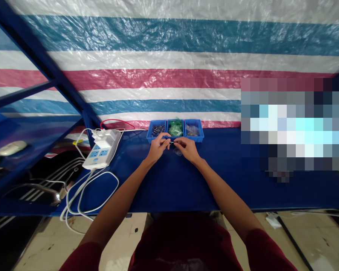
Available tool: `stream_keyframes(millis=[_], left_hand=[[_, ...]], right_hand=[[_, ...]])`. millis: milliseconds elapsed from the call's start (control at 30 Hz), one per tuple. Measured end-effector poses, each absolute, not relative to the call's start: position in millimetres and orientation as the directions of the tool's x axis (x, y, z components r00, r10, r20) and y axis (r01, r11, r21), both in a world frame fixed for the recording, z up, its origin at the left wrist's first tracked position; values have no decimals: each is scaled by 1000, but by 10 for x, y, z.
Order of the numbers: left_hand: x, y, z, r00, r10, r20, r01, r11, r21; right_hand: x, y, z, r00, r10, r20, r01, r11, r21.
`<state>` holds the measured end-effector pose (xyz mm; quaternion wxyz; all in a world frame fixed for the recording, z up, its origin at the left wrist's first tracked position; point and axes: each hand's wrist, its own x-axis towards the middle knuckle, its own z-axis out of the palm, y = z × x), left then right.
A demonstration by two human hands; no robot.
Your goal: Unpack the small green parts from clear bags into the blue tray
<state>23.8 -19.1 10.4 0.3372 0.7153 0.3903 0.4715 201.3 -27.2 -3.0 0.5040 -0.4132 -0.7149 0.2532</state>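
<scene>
Three blue bins stand side by side at the back of the blue table. Small metal screws (157,130) fill the left bin, a green plastic bag (175,128) is in the middle one, and a clear bag (192,130) lies in the right one. My left hand (159,146) and my right hand (187,147) meet just in front of the bins, fingers closed. Between their fingertips is a small thin metal piece (172,142), too small to make out fully. A small clear plastic bag (177,151) lies on the table below my right fingers.
A white power strip (98,156) with plugs and looped white cables (118,180) occupies the left of the blue table (172,188). A blue metal frame (64,94) rises at the left. Striped plastic sheeting (164,79) hangs behind. The right side is pixelated.
</scene>
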Motion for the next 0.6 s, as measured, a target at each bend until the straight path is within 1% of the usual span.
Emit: stream_keyframes(millis=[100,167,233,367,400,467,533,567,600], left_hand=[[249,-193,105,283,885,369,202,-431,879],[254,-191,104,280,888,366,195,-426,884],[252,-185,98,254,884,392,205,-445,872],[213,-149,121,183,862,474,288,-507,812],[193,-132,151,151,854,498,315,-519,795],[135,-81,244,22,818,575,381,-538,752],[61,-1,351,-179,707,684,502,-532,682],[24,49,394,-223,661,716,559,-515,649],[-8,100,421,-193,659,727,610,-500,615]], right_hand=[[2005,-276,-32,-180,849,497,329,528,-783],[2003,-279,-31,-186,861,473,319,509,-800],[2002,-284,-26,-184,871,456,314,492,-812],[1999,-295,-15,-157,890,428,343,455,-822],[1998,-296,-15,-143,895,422,355,444,-823],[2002,-293,-19,-115,902,417,381,428,-820],[2014,-283,-28,-99,901,423,413,424,-806],[2022,-277,-32,-95,898,429,433,425,-795],[2031,-270,-35,-93,894,438,458,429,-779]])
